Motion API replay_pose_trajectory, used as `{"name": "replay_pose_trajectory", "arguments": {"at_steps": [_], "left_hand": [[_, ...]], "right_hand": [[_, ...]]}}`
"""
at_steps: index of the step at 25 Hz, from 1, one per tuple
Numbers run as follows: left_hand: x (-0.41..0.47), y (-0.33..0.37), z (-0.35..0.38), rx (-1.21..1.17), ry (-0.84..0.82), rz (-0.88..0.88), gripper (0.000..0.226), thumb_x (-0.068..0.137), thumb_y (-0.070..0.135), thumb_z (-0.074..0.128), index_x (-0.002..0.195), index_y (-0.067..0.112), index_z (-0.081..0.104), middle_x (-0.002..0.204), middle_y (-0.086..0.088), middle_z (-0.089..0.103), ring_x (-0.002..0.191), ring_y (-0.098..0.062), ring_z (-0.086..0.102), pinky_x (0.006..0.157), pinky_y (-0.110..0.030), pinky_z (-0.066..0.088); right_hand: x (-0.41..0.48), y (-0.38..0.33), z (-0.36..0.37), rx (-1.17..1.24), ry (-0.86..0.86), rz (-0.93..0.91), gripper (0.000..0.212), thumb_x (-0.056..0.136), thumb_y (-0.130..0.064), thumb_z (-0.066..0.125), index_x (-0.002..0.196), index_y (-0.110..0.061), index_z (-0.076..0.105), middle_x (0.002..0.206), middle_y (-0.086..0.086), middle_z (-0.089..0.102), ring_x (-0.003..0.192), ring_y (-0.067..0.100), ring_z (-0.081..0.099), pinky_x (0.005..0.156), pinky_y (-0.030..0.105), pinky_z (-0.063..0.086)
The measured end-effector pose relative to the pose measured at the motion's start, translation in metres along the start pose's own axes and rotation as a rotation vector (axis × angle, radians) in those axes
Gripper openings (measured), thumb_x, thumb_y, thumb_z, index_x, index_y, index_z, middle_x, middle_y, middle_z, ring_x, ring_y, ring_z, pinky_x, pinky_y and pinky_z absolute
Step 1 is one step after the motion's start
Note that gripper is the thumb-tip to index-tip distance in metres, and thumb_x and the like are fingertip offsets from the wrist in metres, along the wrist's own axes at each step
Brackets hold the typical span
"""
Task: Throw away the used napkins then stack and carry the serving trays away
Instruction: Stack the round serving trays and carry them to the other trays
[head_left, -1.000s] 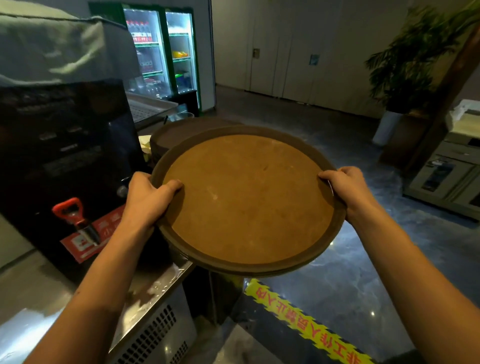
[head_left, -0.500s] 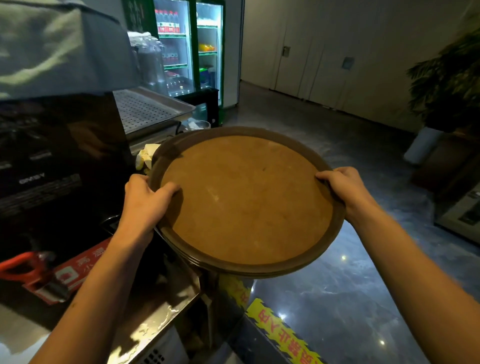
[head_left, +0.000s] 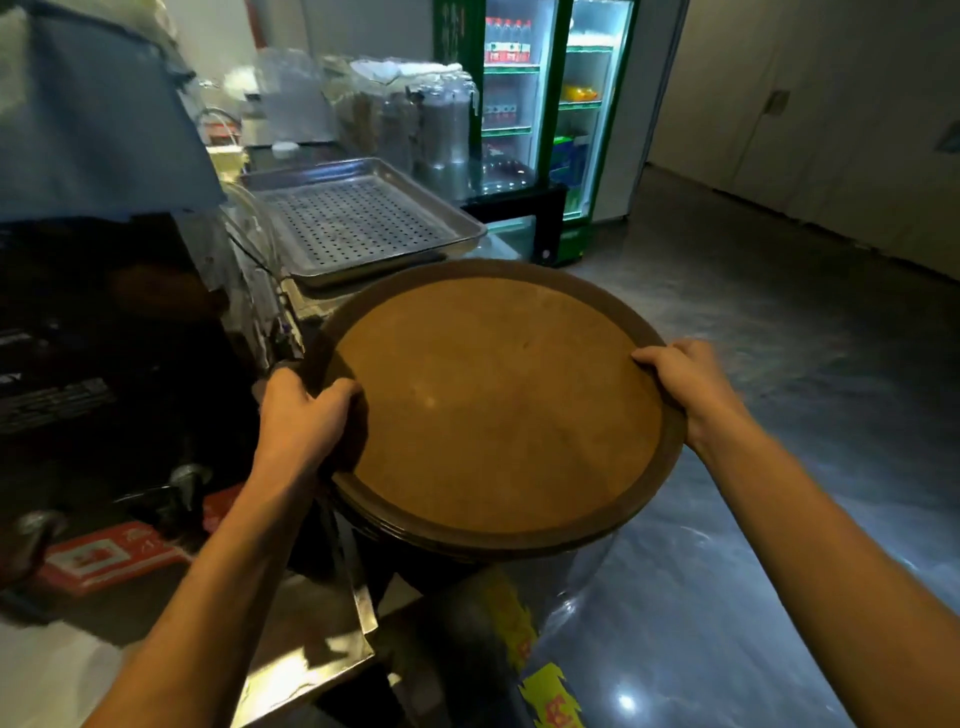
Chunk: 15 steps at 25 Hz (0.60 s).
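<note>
A stack of round brown serving trays (head_left: 498, 410) fills the middle of the head view, its top face bare and its layered rims showing at the lower edge. My left hand (head_left: 306, 415) grips the stack's left rim, thumb over the top. My right hand (head_left: 685, 384) clasps the right rim. The stack sits level just past the corner of a steel counter (head_left: 301, 639). No napkins are in view.
A perforated metal tray (head_left: 358, 223) lies on the counter right behind the stack. A black machine (head_left: 104, 353) stands at left, with clear containers (head_left: 410, 119) behind. A lit drinks fridge (head_left: 540, 114) stands at the back. Glossy floor (head_left: 779, 364) with yellow tape (head_left: 550, 696) spreads right.
The view has swung left and forward along the counter. The stack stays in both hands and now sits close in front of the perforated tray; the fridge looks nearer.
</note>
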<state>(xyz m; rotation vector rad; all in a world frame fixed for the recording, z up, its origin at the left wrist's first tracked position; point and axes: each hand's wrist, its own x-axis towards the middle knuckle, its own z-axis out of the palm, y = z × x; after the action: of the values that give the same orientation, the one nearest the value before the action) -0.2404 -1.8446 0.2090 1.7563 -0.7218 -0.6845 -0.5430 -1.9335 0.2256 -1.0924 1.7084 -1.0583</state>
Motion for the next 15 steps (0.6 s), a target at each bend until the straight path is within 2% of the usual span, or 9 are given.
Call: {"name": "replay_pose_trajectory", "arguments": {"at_steps": [3, 6, 8, 10, 12, 15], "left_hand": [[0.004, 0.003, 0.015, 0.038, 0.035, -0.03, 0.023, 0.074, 0.036, 0.064, 0.085, 0.018, 0.056, 0.092, -0.019, 0.069, 0.084, -0.036, 0.069, 0.078, -0.058, 0.058], [0.009, 0.002, 0.016, 0.119, 0.087, -0.024, 0.005, 0.085, 0.022, 0.061, 0.084, 0.019, 0.057, 0.088, -0.016, 0.068, 0.083, -0.034, 0.068, 0.079, -0.053, 0.058], [0.01, -0.003, 0.013, 0.181, 0.108, -0.022, 0.016, 0.086, 0.021, 0.059, 0.1, 0.014, 0.059, 0.091, -0.013, 0.066, 0.085, -0.031, 0.065, 0.074, -0.046, 0.057], [0.011, -0.008, 0.01, 0.199, 0.11, -0.025, 0.027, 0.086, 0.022, 0.059, 0.112, 0.013, 0.057, 0.094, -0.012, 0.065, 0.085, -0.029, 0.064, 0.07, -0.041, 0.055], [0.01, -0.012, 0.009, 0.222, 0.105, -0.017, 0.025, 0.087, 0.021, 0.058, 0.11, 0.012, 0.055, 0.092, -0.012, 0.064, 0.083, -0.028, 0.063, 0.072, -0.043, 0.056], [0.012, -0.015, 0.007, 0.253, 0.115, 0.001, 0.016, 0.086, 0.024, 0.059, 0.098, 0.014, 0.056, 0.093, -0.016, 0.065, 0.085, -0.031, 0.064, 0.076, -0.052, 0.057]], "right_hand": [[0.038, -0.001, 0.008, -0.019, -0.07, -0.007, 0.012, 0.091, -0.016, 0.064, 0.094, -0.005, 0.059, 0.109, 0.034, 0.065, 0.09, 0.041, 0.066, 0.081, 0.055, 0.055], [0.059, 0.001, 0.021, -0.058, -0.108, -0.023, 0.015, 0.091, -0.017, 0.064, 0.092, -0.003, 0.061, 0.104, 0.032, 0.066, 0.084, 0.037, 0.064, 0.08, 0.051, 0.055], [0.062, 0.004, 0.025, -0.073, -0.099, -0.038, 0.022, 0.091, -0.018, 0.064, 0.101, 0.002, 0.063, 0.102, 0.029, 0.066, 0.09, 0.038, 0.066, 0.082, 0.051, 0.055], [0.065, 0.008, 0.03, -0.085, -0.104, -0.043, 0.02, 0.091, -0.019, 0.063, 0.103, -0.002, 0.063, 0.097, 0.024, 0.066, 0.092, 0.037, 0.067, 0.084, 0.051, 0.057], [0.065, 0.01, 0.032, -0.109, -0.103, -0.067, 0.014, 0.091, -0.017, 0.062, 0.1, -0.006, 0.063, 0.096, 0.019, 0.067, 0.091, 0.034, 0.067, 0.084, 0.051, 0.057], [0.066, 0.013, 0.034, -0.124, -0.094, -0.085, 0.01, 0.092, -0.013, 0.061, 0.1, -0.008, 0.064, 0.097, 0.018, 0.066, 0.091, 0.033, 0.066, 0.086, 0.051, 0.056]]}}
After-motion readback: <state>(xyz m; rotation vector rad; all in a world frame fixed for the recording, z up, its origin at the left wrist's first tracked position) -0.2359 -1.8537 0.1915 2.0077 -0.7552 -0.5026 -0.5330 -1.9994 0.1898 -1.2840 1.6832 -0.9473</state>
